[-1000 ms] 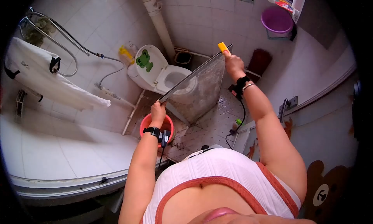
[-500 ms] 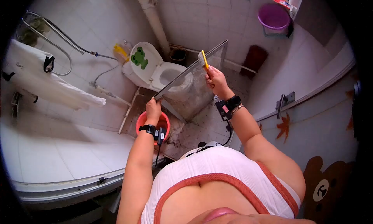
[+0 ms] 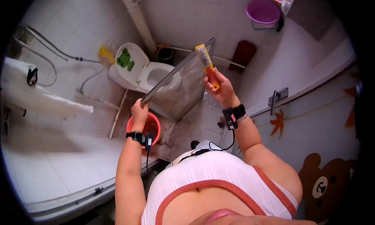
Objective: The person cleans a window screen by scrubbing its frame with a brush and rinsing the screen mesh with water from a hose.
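At the centre of the frame, a grey, translucent, thin-framed flat panel (image 3: 172, 86) stands on edge, its upper rim running diagonally from lower left to upper right. The left hand (image 3: 140, 111), left of centre, is closed around the lower-left end of that rim, above a round red plastic bucket (image 3: 158, 125). The right hand (image 3: 222, 89), right of centre, has its fingers wrapped around the orange grip of a yellow-and-orange long-handled brush with pale bristles (image 3: 208, 66). The brush's long axis points up and slightly left from that hand, crossing the panel's diagonal; its head overlaps the rim near the upper-right end. Whether they touch, I cannot tell. The panel lies left of the right hand, which is nearer that upper end. A white toilet (image 3: 134, 79) sits behind the panel.
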The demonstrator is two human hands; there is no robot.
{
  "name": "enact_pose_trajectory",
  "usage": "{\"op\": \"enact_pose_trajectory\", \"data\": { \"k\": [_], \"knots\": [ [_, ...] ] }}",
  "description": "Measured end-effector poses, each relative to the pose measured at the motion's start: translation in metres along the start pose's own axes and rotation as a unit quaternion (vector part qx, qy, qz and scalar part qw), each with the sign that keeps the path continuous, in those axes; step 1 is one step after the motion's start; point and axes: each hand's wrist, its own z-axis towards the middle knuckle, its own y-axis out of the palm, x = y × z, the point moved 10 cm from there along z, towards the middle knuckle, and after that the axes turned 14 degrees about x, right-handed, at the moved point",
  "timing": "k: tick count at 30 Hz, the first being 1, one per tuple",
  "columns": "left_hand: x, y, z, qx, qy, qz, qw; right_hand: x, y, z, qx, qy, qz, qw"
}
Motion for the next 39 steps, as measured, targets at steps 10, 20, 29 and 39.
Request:
{"op": "enact_pose_trajectory", "data": {
  "k": [10, 20, 29, 39],
  "knots": [
    [0.052, 0.023, 0.021, -0.027, 0.166, 0.114, 0.979, -0.075, -0.040, 0.000, 0.239, -0.082, -0.189, 0.949],
    [0.054, 0.022, 0.020, -0.002, 0.180, 0.123, 0.976, -0.114, -0.052, 0.005, 0.293, -0.154, -0.353, 0.875],
    [0.059, 0.026, 0.019, -0.009, 0.188, 0.149, 0.971, -0.186, 0.004, 0.004, 0.255, -0.327, -0.388, 0.823],
    [0.057, 0.024, 0.023, 0.011, 0.183, 0.153, 0.971, -0.145, -0.092, 0.018, 0.350, -0.171, -0.238, 0.890]
  ]
}}
